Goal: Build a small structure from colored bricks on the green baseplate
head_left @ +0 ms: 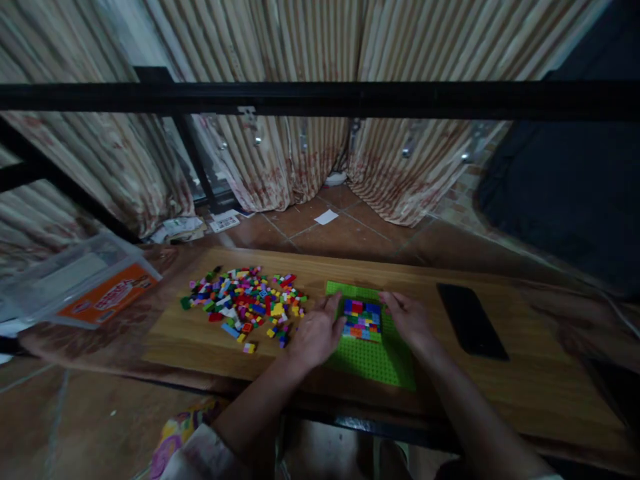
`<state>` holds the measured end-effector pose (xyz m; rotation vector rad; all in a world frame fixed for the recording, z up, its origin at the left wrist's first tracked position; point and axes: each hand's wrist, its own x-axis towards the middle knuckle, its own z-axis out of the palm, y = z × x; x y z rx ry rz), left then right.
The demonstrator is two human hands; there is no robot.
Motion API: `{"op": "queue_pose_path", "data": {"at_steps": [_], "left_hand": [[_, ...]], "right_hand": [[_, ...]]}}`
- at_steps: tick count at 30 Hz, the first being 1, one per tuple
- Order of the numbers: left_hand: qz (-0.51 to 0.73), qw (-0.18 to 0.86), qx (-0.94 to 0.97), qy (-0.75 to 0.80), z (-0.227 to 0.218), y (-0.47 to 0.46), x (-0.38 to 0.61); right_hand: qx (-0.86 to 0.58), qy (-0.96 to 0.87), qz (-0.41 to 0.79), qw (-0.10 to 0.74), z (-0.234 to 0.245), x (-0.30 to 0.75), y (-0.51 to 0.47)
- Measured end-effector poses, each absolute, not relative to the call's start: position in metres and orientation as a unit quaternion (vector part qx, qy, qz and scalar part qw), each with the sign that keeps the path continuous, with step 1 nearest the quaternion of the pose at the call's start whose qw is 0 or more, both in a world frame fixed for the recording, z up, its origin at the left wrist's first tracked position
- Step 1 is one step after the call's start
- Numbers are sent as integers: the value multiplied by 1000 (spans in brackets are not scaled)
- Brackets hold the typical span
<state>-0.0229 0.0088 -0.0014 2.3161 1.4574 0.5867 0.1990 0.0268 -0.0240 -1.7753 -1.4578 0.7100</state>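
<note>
A green studded baseplate lies on the wooden board, with a block of multicoloured toy bricks built up on it. Over the plate's left edge rests my left hand, its thumb and fingers apart beside the built bricks; I see nothing held in it. My right hand is at the plate's upper right, fingertips pinched together just beyond the corner of the built bricks. Whatever may be between those fingertips is too small and dim to name. Left of my left hand spreads a pile of loose toy bricks.
A black phone-like slab lies right of the plate on the wooden board. At the left stands a clear plastic box with an orange label. A dark metal bar crosses in front of the striped curtains. Papers lie on the tiled floor.
</note>
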Motion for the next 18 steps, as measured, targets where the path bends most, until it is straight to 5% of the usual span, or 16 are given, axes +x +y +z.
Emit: {"op": "queue_pose_path", "data": {"at_steps": [9, 18], "left_hand": [[142, 73, 714, 681, 30, 56, -116], [112, 76, 718, 682, 22, 61, -135]], "right_hand": [[-703, -531, 303, 364, -12, 199, 19], [-682, -546, 301, 381, -16, 194, 16]]}}
